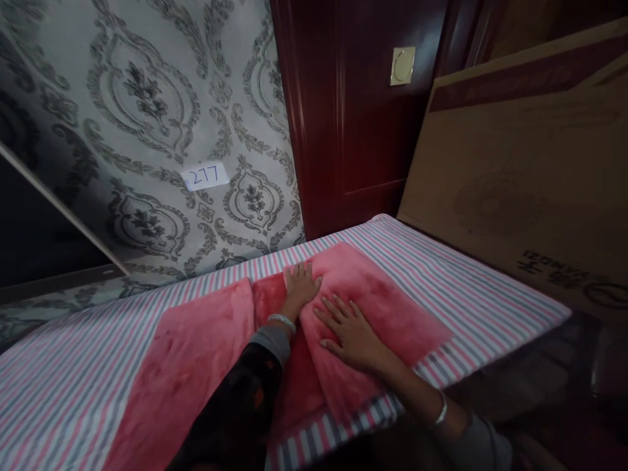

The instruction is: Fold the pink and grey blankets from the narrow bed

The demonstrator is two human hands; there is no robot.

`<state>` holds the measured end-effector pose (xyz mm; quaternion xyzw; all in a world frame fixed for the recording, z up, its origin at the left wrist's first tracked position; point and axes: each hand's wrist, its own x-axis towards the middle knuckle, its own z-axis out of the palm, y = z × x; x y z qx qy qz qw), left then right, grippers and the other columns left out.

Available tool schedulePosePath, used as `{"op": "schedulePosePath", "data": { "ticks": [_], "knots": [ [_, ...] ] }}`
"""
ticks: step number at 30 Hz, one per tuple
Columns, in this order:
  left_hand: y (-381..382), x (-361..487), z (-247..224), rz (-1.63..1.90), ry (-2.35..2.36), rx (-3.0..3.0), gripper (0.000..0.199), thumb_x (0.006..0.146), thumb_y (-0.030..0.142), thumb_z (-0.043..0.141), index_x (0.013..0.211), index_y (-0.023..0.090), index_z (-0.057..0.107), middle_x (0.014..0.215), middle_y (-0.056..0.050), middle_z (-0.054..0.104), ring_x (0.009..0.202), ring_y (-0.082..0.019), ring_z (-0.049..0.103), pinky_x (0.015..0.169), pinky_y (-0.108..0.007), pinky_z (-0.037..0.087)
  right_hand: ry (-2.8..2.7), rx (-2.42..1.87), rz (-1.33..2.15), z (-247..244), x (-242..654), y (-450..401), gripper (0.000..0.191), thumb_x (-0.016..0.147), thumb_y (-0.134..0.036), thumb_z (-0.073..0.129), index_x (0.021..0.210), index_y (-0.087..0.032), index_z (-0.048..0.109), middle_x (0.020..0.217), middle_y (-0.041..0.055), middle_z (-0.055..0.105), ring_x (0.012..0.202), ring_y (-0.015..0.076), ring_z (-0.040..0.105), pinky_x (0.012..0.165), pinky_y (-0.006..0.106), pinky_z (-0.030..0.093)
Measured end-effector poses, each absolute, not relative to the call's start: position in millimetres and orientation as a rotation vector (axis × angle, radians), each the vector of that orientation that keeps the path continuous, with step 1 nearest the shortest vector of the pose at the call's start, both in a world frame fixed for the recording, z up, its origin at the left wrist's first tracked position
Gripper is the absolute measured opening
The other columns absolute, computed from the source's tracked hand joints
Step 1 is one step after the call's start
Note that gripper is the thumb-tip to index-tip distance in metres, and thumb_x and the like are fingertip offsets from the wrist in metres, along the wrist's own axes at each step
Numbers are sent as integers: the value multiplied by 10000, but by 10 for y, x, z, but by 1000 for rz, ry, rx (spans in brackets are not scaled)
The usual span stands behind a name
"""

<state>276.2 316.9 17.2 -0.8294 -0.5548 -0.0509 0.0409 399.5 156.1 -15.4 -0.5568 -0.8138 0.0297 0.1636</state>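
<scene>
A pink plush cloth (387, 314) lies on the striped sheet, with its right part folded inward over a darker red middle. Its left part (196, 347) is also turned in, and a strip of the darker red shows between the two. My left hand (301, 286) rests flat on the inner edge of the right fold, near the far side, fingers spread. Nearer to me, my right hand (353, 335) presses flat on the same fold, fingers apart. Neither hand grips anything. A silver bangle is on each wrist.
The striped sheet (441, 275) covers a table-like surface against a patterned wall (147, 111). A paper marked 277 (206, 175) is stuck there. Behind stands a dark red panel (363, 118) with a square plate (403, 66). A large cardboard box (515, 163) leans at the right.
</scene>
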Motion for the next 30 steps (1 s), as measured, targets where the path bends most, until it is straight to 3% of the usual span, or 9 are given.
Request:
{"op": "schedulePosePath", "data": {
  "ticks": [5, 7, 10, 11, 13, 17, 23, 30],
  "knots": [
    [3175, 2763, 198, -138, -1685, -2537, 664, 1031, 477, 297, 1593, 124, 323, 1648, -179, 332, 1539, -321, 286, 1244, -596, 174, -2309, -1556, 210, -83, 4049, 1565, 684, 972, -495, 567, 1593, -275, 386, 1663, 81, 260, 1545, 367, 174, 1216, 659, 185],
    [3164, 2764, 210, -128, -1694, -2541, 666, 1031, 477, 301, 1592, 119, 322, 1648, -188, 325, 1541, -326, 280, 1242, -602, 170, -2323, -1475, 321, 31, 4126, 1647, 684, 931, -445, 622, 1562, -245, 451, 1609, 98, 383, 1482, 377, 341, 1203, 604, 296],
    [3152, 2764, 201, -147, -1689, -2534, 660, 1032, 469, 306, 1591, 119, 323, 1646, -194, 326, 1541, -327, 280, 1242, -615, 149, -2220, -1384, 368, 340, 4303, 1984, 609, 958, -373, 558, 1544, -222, 481, 1492, 94, 548, 1330, 320, 555, 1124, 455, 459],
    [3152, 2763, 191, -160, -1684, -2528, 661, 1031, 469, 309, 1591, 117, 323, 1646, -197, 326, 1543, -325, 278, 1243, -615, 141, -2146, -1418, 304, 452, 4368, 2152, 599, 982, -360, 510, 1560, -213, 454, 1510, 101, 528, 1349, 311, 539, 1125, 444, 458],
    [3160, 2762, 171, -178, -1682, -2515, 665, 1030, 471, 316, 1592, 116, 319, 1648, -200, 320, 1547, -322, 269, 1245, -614, 129, -2089, -1523, 207, 617, 4497, 2521, 635, 985, -365, 504, 1581, -167, 407, 1586, 139, 416, 1462, 344, 391, 1173, 525, 380],
    [3192, 2756, 143, -162, -1715, -2524, 675, 1025, 485, 314, 1595, 124, 314, 1660, -181, 304, 1553, -316, 253, 1251, -604, 121, -2081, -1817, 78, 492, 4730, 3089, 597, 1039, -407, 423, 1604, -229, 350, 1668, 109, 248, 1551, 315, 181, 1216, 608, 227],
    [3206, 2757, 96, -166, -1749, -2528, 716, 1007, 538, 317, 1596, 131, 317, 1656, -187, 314, 1555, -313, 248, 1260, -579, 90, -2118, -1944, 180, -90, 4963, 3256, 622, 1055, -555, 307, 1616, -287, 322, 1686, 53, 204, 1564, 278, 130, 1229, 572, 213],
    [3273, 2717, 245, -46, -1880, -2667, 782, 984, 618, 289, 1624, 174, 229, 1702, -151, 190, 1587, -290, 130, 1270, -541, 40, -2132, -1998, 266, 76, 4916, 3240, 631, 1053, -534, 295, 1628, -274, 286, 1692, 45, 179, 1569, 256, 98, 1241, 552, 184]
  ]
}}
